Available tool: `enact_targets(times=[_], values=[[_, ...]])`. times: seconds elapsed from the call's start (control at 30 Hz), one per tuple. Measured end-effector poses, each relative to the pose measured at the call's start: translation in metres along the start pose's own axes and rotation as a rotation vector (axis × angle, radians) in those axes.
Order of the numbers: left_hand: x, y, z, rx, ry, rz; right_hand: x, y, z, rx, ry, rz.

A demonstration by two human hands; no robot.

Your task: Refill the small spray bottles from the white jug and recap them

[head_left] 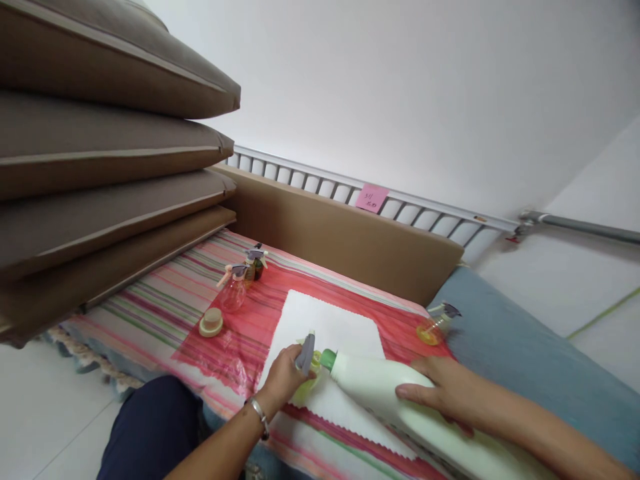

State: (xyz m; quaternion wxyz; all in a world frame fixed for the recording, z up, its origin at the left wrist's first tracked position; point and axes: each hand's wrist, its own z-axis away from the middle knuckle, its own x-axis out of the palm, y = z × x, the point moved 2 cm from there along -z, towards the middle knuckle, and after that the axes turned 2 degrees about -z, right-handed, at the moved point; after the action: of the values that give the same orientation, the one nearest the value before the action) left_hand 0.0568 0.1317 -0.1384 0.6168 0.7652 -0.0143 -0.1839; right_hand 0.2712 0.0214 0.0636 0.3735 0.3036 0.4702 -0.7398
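Note:
My left hand (287,373) is closed around a grey spray nozzle (306,352). Close by its fingertips is a small yellow-green spray bottle (306,392), partly hidden behind them; whether the fingers also steady it I cannot tell. My right hand (440,390) grips a large pale green plastic bottle (380,380), tipped almost level. Its green neck (328,359) points left and meets or nearly meets the small bottle's opening. Under both lies a white sheet (325,313) with scalloped edges. A cream cap (211,321) rests to the left.
Clear pink (233,293) and dark (257,267) spray bottles stand at the back left, a yellow one (431,331) at the right. Red film (265,287) covers part of the striped cloth (155,297). Brown cushions (115,140) are stacked left; a brown panel (340,227) stands behind.

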Motion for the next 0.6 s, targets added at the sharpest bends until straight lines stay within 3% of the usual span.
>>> enact_targets(times=[0.23, 0.4, 0.53, 0.6], values=[[-0.003, -0.005, -0.004, -0.015, -0.04, -0.001, 0.014, 0.013, -0.001, 0.016, -0.035, -0.067], [-0.005, -0.006, -0.005, -0.039, -0.044, 0.012, 0.023, 0.035, 0.004, -0.015, -0.022, -0.294], [-0.005, -0.009, -0.005, -0.047, -0.043, 0.043, 0.029, 0.059, 0.008, 0.022, 0.122, -0.578], [-0.005, -0.011, -0.006, -0.047, -0.044, 0.058, 0.03, 0.068, 0.009, 0.03, 0.333, -0.662]])
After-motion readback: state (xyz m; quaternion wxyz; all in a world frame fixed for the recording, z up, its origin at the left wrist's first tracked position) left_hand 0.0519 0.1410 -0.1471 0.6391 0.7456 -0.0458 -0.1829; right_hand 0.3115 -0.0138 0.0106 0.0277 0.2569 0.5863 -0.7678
